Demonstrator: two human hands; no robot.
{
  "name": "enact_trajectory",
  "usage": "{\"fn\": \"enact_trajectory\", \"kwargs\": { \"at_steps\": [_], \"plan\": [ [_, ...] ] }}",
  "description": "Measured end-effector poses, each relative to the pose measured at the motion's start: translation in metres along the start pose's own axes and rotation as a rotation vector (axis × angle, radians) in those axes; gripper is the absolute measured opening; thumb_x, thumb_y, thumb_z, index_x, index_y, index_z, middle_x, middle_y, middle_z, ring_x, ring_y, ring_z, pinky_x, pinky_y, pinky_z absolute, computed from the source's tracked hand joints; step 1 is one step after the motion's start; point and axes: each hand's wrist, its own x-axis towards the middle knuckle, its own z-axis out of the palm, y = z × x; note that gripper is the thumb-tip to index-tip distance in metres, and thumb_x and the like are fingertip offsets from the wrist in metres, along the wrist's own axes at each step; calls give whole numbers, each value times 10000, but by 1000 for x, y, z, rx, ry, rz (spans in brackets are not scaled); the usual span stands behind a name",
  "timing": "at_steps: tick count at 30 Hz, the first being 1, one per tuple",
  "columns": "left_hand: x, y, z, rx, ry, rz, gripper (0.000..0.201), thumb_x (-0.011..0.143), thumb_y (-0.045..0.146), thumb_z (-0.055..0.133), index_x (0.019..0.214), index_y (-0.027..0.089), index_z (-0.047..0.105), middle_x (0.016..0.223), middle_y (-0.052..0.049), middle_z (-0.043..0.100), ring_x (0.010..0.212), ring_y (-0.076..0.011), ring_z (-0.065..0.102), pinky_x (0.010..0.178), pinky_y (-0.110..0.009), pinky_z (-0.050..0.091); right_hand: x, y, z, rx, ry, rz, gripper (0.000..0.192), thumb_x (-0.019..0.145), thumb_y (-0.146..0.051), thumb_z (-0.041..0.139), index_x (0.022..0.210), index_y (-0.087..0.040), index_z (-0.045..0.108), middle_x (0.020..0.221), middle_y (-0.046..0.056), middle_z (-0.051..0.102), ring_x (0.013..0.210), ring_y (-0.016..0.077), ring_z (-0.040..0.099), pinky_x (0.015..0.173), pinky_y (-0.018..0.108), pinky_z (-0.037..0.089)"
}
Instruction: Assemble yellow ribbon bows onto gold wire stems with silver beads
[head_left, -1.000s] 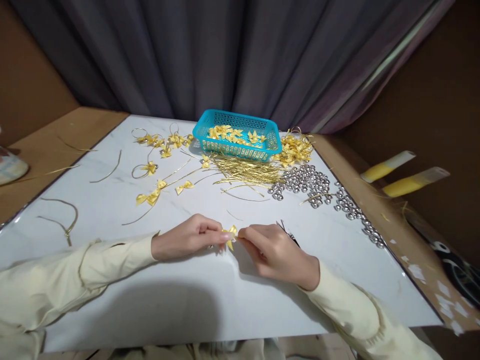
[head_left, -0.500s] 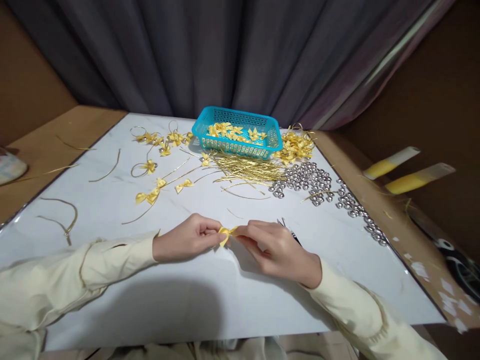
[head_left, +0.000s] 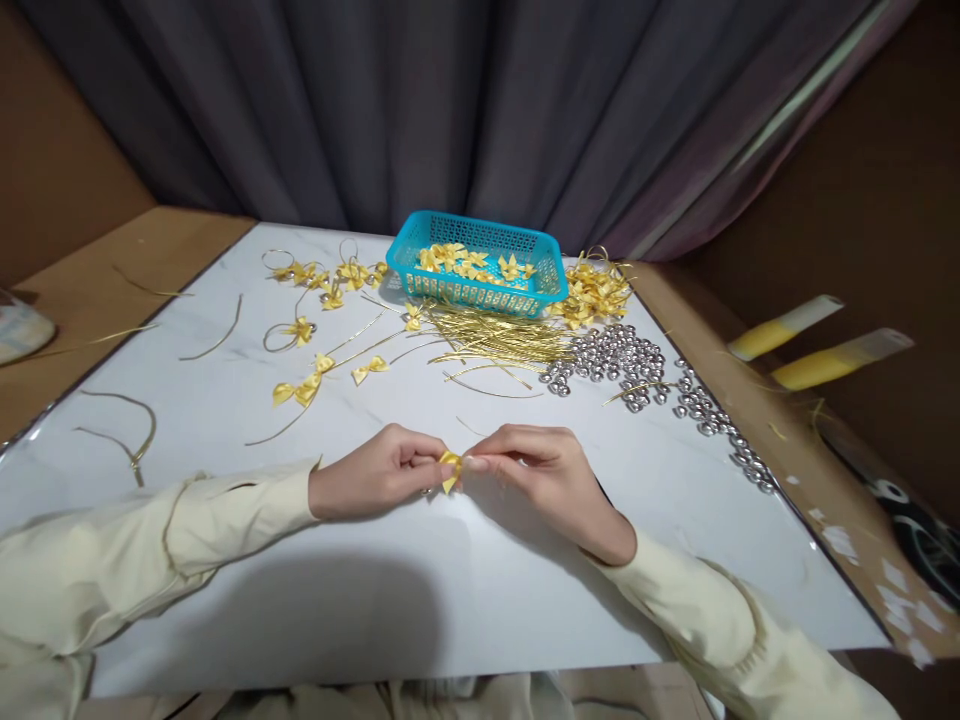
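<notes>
A small yellow ribbon bow (head_left: 451, 468) sits between my two hands, low over the white table top (head_left: 315, 600). My left hand (head_left: 379, 472) pinches its left side with fingertips closed. From the other side, my right hand (head_left: 541, 473) pinches the same bow with thumb and forefinger, knuckles raised over it. Both wrists rest on the table in cream sleeves.
A blue basket (head_left: 480, 290) with yellow bows stands at the back. Gold wire strands (head_left: 495, 345), silver bells (head_left: 622, 362), a pile of bows (head_left: 592, 292) and loose wired bows (head_left: 304, 390) lie beyond my hands. Two yellow-and-white tubes (head_left: 817, 345) lie off to the right.
My right hand has rolled over the bow, hiding the dark tool that lay behind it. The bow has turned and shifted slightly left. My left hand stays put.
</notes>
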Motion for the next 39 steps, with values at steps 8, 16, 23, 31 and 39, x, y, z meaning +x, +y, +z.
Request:
{"fn": "enact_trajectory", "kwargs": {
  "at_steps": [8,16,23,31,39],
  "plan": [
    [-1,1,1,-107,-8,0,302,850,352,494,728,99,605,433,95,284,406,-56,220,401,-208,151,-4,5,4,-230,57,-230,145,855,-143,533,731,-147,608,677,33,646,600,114,572,567,217,429],
    [2,3,3,-169,-13,-72,328,844,383,529,667,109,567,397,103,265,386,-46,205,385,-212,133,-1,15,12,-407,19,-474,181,807,-42,402,698,-173,463,612,37,527,575,145,465,520,248,359],
    [1,-7,0,-449,-120,-108,295,825,383,565,721,107,581,419,103,256,371,-38,168,379,-216,115,0,16,19,-371,77,-437,206,722,-18,391,665,-209,337,577,-1,460,505,125,407,477,235,308],
    [3,-11,-5,-623,-205,-113,224,835,321,576,732,123,563,425,112,198,372,-29,119,370,-188,108,-1,14,23,-256,141,-413,211,773,-40,412,654,-204,354,568,-9,488,485,107,426,467,218,324],
    [3,-15,-6,-638,-177,-18,231,835,342,568,737,134,544,427,104,236,370,-35,150,372,-186,139,1,7,9,-228,95,-406,142,870,-130,466,735,-165,494,649,26,554,563,112,493,521,224,385]
  ]
}}
